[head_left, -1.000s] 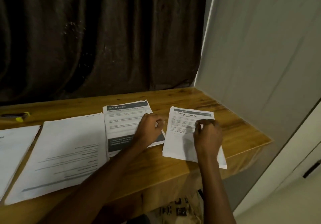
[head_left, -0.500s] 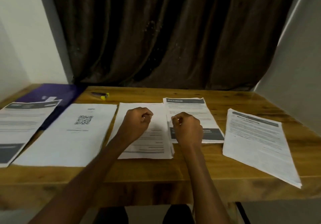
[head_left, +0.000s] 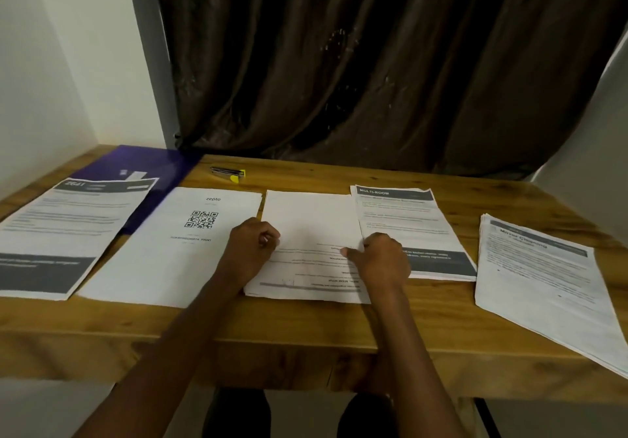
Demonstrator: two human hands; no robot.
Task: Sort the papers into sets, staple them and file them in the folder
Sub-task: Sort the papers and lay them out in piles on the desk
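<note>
- Five paper sets lie in a row on the wooden tabletop (head_left: pixel 339 322).
- Legible print: "zepto" sheet (head_left: pixel 176 244) with a QR code, "MULTI-ROOM" set (head_left: pixel 407 227), "Mirror Cleaning" set (head_left: pixel 543 281) far right.
- Left hand (head_left: pixel 253 250) and right hand (head_left: pixel 382 257), fingers curled, grip the middle set (head_left: pixel 309 223) by its side edges.
- Purple folder (head_left: pixel 136 166) and stapler (head_left: pixel 228 173) sit far left.

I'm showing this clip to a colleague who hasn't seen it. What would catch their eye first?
Five paper sets lie in a row across the wooden table. Both hands, left hand and right hand, rest with curled fingers on the middle set. Behind, a yellow-tipped stapler lies near the purple folder at far left.
</note>
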